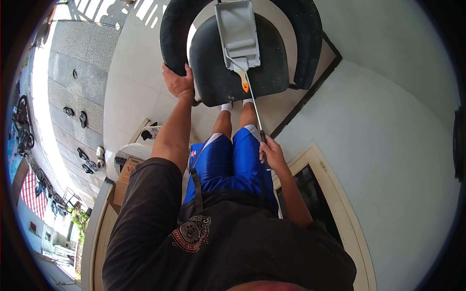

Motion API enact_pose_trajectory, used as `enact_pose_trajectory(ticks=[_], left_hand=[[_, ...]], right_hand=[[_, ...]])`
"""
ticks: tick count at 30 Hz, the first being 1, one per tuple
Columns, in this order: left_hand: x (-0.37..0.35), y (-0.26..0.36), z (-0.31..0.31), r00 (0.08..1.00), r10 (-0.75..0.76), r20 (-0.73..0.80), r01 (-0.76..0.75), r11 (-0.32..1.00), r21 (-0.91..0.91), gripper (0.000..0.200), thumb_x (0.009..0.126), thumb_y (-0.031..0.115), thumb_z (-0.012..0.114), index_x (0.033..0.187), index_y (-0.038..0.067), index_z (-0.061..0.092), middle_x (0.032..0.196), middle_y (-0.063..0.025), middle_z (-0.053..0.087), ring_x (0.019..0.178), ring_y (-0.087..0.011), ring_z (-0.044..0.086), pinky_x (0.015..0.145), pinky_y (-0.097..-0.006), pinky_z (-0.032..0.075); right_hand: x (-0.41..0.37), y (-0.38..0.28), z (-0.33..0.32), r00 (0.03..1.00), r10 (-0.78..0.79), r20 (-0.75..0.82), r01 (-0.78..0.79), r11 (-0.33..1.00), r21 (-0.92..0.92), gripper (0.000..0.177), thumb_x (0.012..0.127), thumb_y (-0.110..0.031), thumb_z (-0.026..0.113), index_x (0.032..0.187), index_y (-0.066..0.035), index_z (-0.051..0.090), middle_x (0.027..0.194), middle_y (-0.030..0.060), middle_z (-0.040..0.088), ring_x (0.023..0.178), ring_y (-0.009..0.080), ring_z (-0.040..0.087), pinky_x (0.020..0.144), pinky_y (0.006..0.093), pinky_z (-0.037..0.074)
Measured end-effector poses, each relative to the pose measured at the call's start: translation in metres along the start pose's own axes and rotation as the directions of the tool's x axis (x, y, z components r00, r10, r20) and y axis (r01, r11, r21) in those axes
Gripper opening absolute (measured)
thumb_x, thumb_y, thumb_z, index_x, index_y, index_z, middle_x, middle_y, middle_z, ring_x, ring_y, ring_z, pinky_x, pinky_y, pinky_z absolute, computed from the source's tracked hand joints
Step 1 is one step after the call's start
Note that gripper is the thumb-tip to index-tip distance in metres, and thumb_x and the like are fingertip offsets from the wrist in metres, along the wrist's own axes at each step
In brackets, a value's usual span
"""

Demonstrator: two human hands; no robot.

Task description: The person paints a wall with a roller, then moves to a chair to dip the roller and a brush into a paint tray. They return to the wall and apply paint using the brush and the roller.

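My right hand [273, 154] is closed round the dark handle of a long paint roller [257, 112]. Its thin metal rod reaches forward to a pale roller sleeve [241, 44] lying in a white paint tray [236, 22]. A paintbrush [241, 77] with an orange-tipped handle rests at the tray's near end, beside the rod. The tray sits on the seat of a black chair [269, 48]. With its fingers curled over the near end, my left hand [177, 80] grips the chair's left armrest [174, 39].
A pale wall [388, 126] with a dark baseboard [307, 92] runs along the right. Near my right arm is a cream-framed window or door [318, 165]. A cardboard box [127, 177] stands at my left. Several sandals [83, 119] lie on the paving outside.
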State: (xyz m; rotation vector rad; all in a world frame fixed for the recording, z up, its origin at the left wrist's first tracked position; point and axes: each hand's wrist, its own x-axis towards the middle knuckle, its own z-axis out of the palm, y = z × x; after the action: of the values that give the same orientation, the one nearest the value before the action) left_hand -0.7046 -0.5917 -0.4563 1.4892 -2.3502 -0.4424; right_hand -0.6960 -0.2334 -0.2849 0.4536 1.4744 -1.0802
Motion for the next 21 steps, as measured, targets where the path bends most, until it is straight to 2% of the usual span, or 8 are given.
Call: enact_pose_trajectory(ticks=[1,2,4,6,8,11,16,21], left_hand=[[0.0,0.002,0.0,1.0,-0.002,0.001,0.002,1.0,0.003,0.084,0.077,0.038,0.071,0.141,0.0,0.034,0.113,-0.0209,0.054,0.104,-0.0392,0.055,0.088,-0.0458,0.046],[-0.001,0.004,-0.001,1.0,-0.001,0.002,0.001,1.0,-0.001,0.084,0.077,0.038,0.071,0.141,0.0,0.034,0.113,-0.0209,0.054,0.104,-0.0392,0.055,0.088,-0.0458,0.046],[0.0,0.006,-0.004,0.996,-0.06,0.062,0.062,0.997,-0.034,0.083,0.078,0.036,0.072,0.143,0.003,0.032,0.123,-0.0214,0.053,0.114,-0.0397,0.053,0.094,-0.0465,0.044],[0.001,0.004,-0.004,0.995,-0.067,0.071,0.069,0.997,-0.026,0.083,0.078,0.036,0.072,0.143,0.003,0.032,0.123,-0.0215,0.053,0.114,-0.0397,0.053,0.094,-0.0466,0.044],[0.0,0.003,-0.001,0.994,-0.077,0.082,0.078,0.997,-0.017,0.083,0.078,0.036,0.072,0.142,0.002,0.032,0.123,-0.0215,0.053,0.114,-0.0397,0.053,0.094,-0.0466,0.044],[0.001,0.0,0.001,1.0,0.008,-0.008,-0.008,1.0,0.007,0.083,0.076,0.037,0.071,0.142,0.001,0.034,0.113,-0.021,0.055,0.104,-0.0395,0.055,0.087,-0.0458,0.046],[-0.001,0.001,0.001,1.0,-0.003,-0.005,0.003,1.0,0.014,0.084,0.076,0.037,0.071,0.142,0.001,0.033,0.115,-0.0215,0.054,0.105,-0.0395,0.055,0.088,-0.0461,0.046],[-0.001,0.001,0.002,1.0,0.017,-0.019,-0.016,1.0,0.006,0.084,0.076,0.037,0.071,0.142,0.001,0.033,0.115,-0.0217,0.054,0.105,-0.0397,0.055,0.088,-0.0461,0.046]], right_hand=[[-0.006,-0.009,0.005,0.991,0.044,-0.125,-0.07,0.976,-0.207,0.049,0.098,-0.014,0.047,0.146,-0.006,0.038,0.084,0.0057,0.056,0.068,0.0106,0.058,0.052,0.0238,0.047],[-0.008,-0.002,0.007,0.991,0.043,-0.129,-0.069,0.976,-0.206,0.049,0.098,-0.014,0.047,0.146,-0.006,0.038,0.084,0.0057,0.056,0.068,0.0106,0.058,0.052,0.0238,0.047],[-0.009,0.013,0.011,0.928,-0.344,-0.142,0.239,0.844,-0.479,0.053,0.098,-0.015,0.049,0.149,-0.008,0.034,0.076,0.0037,0.055,0.058,0.01,0.055,0.049,0.0247,0.047],[-0.012,0.019,0.014,0.937,-0.312,-0.156,0.219,0.873,-0.435,0.054,0.099,-0.016,0.049,0.15,-0.013,0.033,0.068,0.0009,0.05,0.05,0.0087,0.047,0.046,0.0247,0.044],[-0.023,0.0,0.022,0.987,-0.032,-0.16,0.013,0.993,-0.114,0.053,0.1,-0.016,0.048,0.151,-0.019,0.033,0.065,-0.0004,0.045,0.049,0.0079,0.043,0.042,0.0246,0.041],[-0.016,-0.012,0.027,0.991,0.02,-0.135,-0.018,1.0,0.014,0.052,0.101,-0.015,0.047,0.151,-0.021,0.034,0.064,-0.0016,0.042,0.047,0.0068,0.04,0.04,0.0238,0.039],[0.023,-0.046,0.028,0.99,-0.013,-0.141,0.019,0.999,0.042,0.05,0.102,-0.015,0.046,0.15,-0.016,0.034,0.067,-0.0017,0.043,0.046,0.0057,0.039,0.038,0.0226,0.036],[0.031,-0.052,0.029,0.983,-0.139,-0.121,0.147,0.987,0.062,0.05,0.102,-0.014,0.046,0.15,-0.014,0.034,0.065,-0.002,0.042,0.046,0.0055,0.038,0.039,0.0222,0.035]])
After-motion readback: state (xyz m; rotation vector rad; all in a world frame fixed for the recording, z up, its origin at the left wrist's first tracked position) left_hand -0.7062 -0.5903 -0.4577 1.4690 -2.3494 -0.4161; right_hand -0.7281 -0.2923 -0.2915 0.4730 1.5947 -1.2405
